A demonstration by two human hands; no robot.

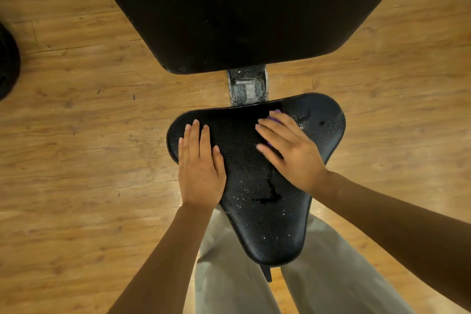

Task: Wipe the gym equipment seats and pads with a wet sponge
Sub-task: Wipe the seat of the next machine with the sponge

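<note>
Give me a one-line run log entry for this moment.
stage: wiping seat | right hand: presses purple sponge flat on seat | left hand: flat on seat, bracing | seat: wet streaks | back pad: untouched now

At frame centre, the right hand [293, 150] is pressing a purple sponge [274, 117] onto the wet black seat [265, 211] while the left hand [201, 163] is lying flat on its left edge.
</note>
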